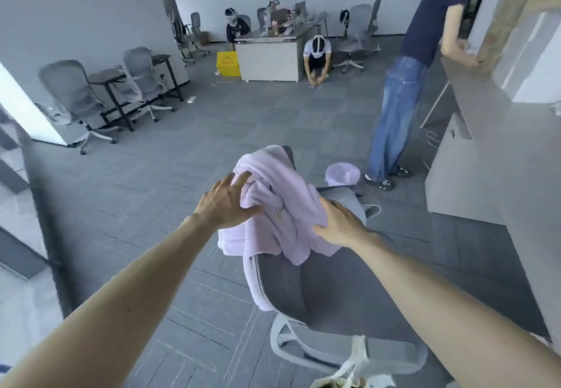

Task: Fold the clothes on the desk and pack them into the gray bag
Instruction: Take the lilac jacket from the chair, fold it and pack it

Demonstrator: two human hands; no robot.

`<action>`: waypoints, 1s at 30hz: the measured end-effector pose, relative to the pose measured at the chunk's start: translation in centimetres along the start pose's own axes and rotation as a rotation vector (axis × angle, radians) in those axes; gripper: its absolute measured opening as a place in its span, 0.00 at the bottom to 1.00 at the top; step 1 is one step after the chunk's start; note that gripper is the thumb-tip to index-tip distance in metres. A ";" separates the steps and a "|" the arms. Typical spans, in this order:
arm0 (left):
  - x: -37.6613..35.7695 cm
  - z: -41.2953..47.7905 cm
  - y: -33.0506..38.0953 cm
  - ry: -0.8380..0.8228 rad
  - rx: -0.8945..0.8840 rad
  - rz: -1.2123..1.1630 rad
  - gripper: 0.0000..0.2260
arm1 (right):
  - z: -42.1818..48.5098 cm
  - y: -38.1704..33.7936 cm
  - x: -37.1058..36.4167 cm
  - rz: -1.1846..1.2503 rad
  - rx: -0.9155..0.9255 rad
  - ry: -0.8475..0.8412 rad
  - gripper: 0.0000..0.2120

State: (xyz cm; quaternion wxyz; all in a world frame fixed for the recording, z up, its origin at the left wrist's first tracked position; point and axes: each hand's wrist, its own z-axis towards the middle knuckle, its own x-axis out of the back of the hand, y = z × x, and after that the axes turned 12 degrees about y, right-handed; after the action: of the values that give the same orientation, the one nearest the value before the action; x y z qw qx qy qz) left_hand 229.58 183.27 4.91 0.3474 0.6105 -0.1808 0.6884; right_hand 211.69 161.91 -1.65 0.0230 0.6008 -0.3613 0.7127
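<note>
A pale lilac garment (274, 205) lies bunched over the backrest of a grey office chair (328, 290) in the middle of the view. My left hand (227, 202) rests on its left side with fingers spread and fairly straight. At the garment's right edge, my right hand (340, 224) lies flat on the cloth, fingers extended. A grey rounded shape (349, 199) shows just behind the right hand; whether it is the bag I cannot tell.
A lilac bin (342, 173) stands on the carpet beyond the chair. A person in jeans (397, 120) leans on a desk (473, 99) at the right. Office chairs (69, 90) and a small table line the left wall. Other people work at a far desk (270, 57).
</note>
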 end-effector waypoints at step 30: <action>4.2 12.4 12.4 0.023 -0.533 -0.475 0.14 | -3.7 0.5 11.9 0.040 -0.390 0.705 0.15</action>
State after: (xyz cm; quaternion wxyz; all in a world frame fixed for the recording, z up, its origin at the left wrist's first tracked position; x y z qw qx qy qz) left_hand 229.73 167.36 13.48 0.6469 0.5157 -0.2030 0.5238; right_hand 205.09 158.75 8.46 0.2453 0.2966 -0.4716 0.7934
